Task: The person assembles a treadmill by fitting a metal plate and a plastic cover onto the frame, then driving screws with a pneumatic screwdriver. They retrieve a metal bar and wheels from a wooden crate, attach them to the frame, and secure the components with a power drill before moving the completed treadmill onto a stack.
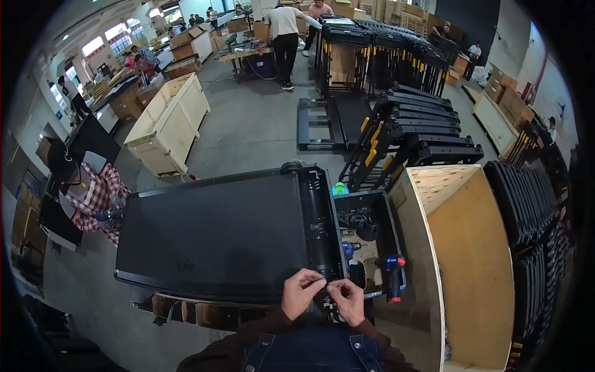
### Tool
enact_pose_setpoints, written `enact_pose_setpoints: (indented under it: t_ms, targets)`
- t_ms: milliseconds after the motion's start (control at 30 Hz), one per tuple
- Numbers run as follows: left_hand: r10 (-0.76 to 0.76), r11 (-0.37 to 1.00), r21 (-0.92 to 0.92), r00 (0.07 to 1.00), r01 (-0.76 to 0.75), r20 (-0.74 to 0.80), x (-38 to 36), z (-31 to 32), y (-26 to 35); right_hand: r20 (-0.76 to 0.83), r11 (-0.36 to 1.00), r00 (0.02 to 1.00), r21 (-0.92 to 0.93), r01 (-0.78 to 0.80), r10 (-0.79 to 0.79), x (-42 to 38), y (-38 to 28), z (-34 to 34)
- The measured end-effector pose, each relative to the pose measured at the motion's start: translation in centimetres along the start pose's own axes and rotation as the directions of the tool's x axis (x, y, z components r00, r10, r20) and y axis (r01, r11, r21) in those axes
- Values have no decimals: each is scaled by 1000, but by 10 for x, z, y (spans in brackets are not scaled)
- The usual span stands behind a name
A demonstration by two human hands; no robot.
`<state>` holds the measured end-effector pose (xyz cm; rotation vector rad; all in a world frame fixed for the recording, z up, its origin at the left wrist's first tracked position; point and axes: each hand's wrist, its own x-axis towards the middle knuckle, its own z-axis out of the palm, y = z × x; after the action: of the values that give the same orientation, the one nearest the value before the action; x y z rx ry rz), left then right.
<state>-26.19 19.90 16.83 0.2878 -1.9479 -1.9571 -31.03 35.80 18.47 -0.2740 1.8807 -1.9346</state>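
My left hand [302,294] and my right hand [347,301] meet at the near right corner of a treadmill deck [211,229]. Thumb and fingers are pinched together on both, and whatever lies between the fingertips is too small to make out. Just beyond them runs the black roller [320,239] at the end of the belt. A blue and black power drill [351,249] lies right of the roller. Farther right, a red and blue cordless tool [394,278] rests at the edge of a parts bin [387,217].
Wheels and dark parts [365,228] lie in the bin. A tall open wooden crate [474,248] stands close on the right. Across the deck, a co-worker in a checked shirt [99,198] holds a tool. Stacked black frames [421,124] and another crate [170,124] stand beyond.
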Motion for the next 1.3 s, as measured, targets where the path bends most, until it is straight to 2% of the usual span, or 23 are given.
enact_pose_setpoints:
  t_ms: [67,200,267,333,367,400,467,533,567,600,633,700,733,767,800,867,900,933,1000,1033,1100,1200,1300]
  targets:
    - [-288,922,-224,946,316,150,4,-11,2,23,998,998,-39,51,-50,-1,3,-1]
    - [-213,935,-241,956,259,201,-1,-20,-3,103,974,986,-171,148,-132,-3,12,-2]
    - [-310,886,-251,900,390,306,-8,-25,-5,108,986,992,-151,76,-60,-9,8,3]
    - [-339,856,-279,881,434,331,-26,-36,4,134,980,990,-188,65,-40,-25,1,11]
    - [-379,841,-262,861,473,339,-29,-42,17,174,990,982,-134,-45,68,-28,-8,13]
    - [-386,849,-244,866,468,316,-30,-46,32,176,990,983,-141,-20,45,-27,-20,17]
    - [-512,706,-328,772,628,377,6,-53,36,173,989,984,-149,-25,51,13,-17,9]
    - [-530,778,-213,800,591,282,24,-67,45,172,936,984,-339,97,-40,31,-24,-2]
    - [-435,886,-54,866,460,245,36,-77,39,213,880,971,-435,193,-107,46,-26,-7]
    - [-404,913,41,890,405,213,35,-86,45,244,855,953,-442,272,-177,46,-27,-5]
    - [-384,921,142,905,362,184,45,-89,47,244,859,955,-440,264,-168,54,-27,-5]
    - [-375,917,229,901,326,218,66,-91,52,369,668,918,-647,368,-148,68,-26,-3]
    - [-262,903,420,887,86,381,76,-88,58,365,671,920,-648,362,-144,69,-25,0]
    - [-180,821,540,813,-187,554,87,-83,60,421,607,897,-681,410,-134,71,-23,2]
    - [-179,823,535,808,-189,561,96,-79,52,475,536,872,-709,459,-119,73,-20,3]
    - [-78,627,474,555,-619,828,104,-70,25,495,550,862,-693,467,-109,71,-12,3]
    - [-142,620,465,492,-633,859,110,-65,22,521,567,847,-669,481,-104,70,-11,5]
    - [-144,625,464,491,-629,859,117,-62,19,519,570,849,-670,476,-98,70,-13,5]
    - [-304,594,429,304,-681,903,131,-58,17,510,536,859,-711,456,-54,72,-19,4]
    - [-302,596,428,305,-679,903,135,-57,15,511,534,858,-712,456,-52,72,-19,2]
    - [-325,588,362,199,-723,925,136,-54,12,523,516,852,-720,463,-34,68,-16,-2]
    - [-372,588,312,93,-746,924,146,-47,11,524,511,851,-723,466,-33,71,-15,2]
    - [-386,625,310,61,-717,920,153,-42,6,547,595,835,-651,472,-63,72,-3,9]
